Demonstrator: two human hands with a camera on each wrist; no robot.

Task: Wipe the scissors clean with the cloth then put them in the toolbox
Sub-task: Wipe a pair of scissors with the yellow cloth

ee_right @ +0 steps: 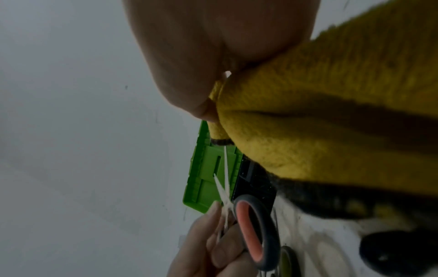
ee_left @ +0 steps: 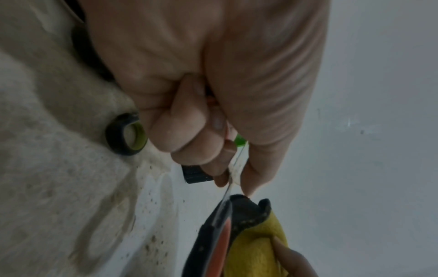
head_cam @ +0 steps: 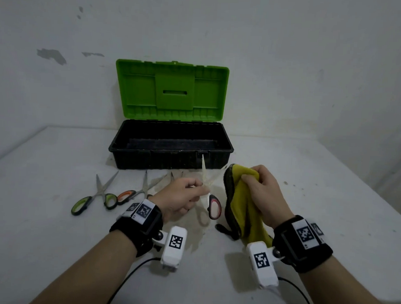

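My left hand [head_cam: 194,188] pinches a pair of scissors with black-and-red handles [head_cam: 214,206] near the pivot, blades [head_cam: 204,169] pointing up and away, handle loop hanging down. In the left wrist view the fingers [ee_left: 194,135] curl round the blade above the red-lined handle [ee_left: 218,241]. My right hand [head_cam: 260,184] grips a bunched yellow cloth [head_cam: 243,204] with a dark edge, just right of the scissors and apart from them. In the right wrist view the cloth [ee_right: 331,112] fills the upper right, the scissors' handle [ee_right: 258,230] below. The toolbox [head_cam: 171,155] stands open behind, black tray, green lid [head_cam: 172,91] raised.
Two more pairs of scissors lie on the white table left of my hands: green-handled [head_cam: 96,198] and orange-handled [head_cam: 133,192]. More blade tips [head_cam: 176,175] show behind my left hand. The wall stands right behind the toolbox. Cables trail from the wrist cameras at the near edge.
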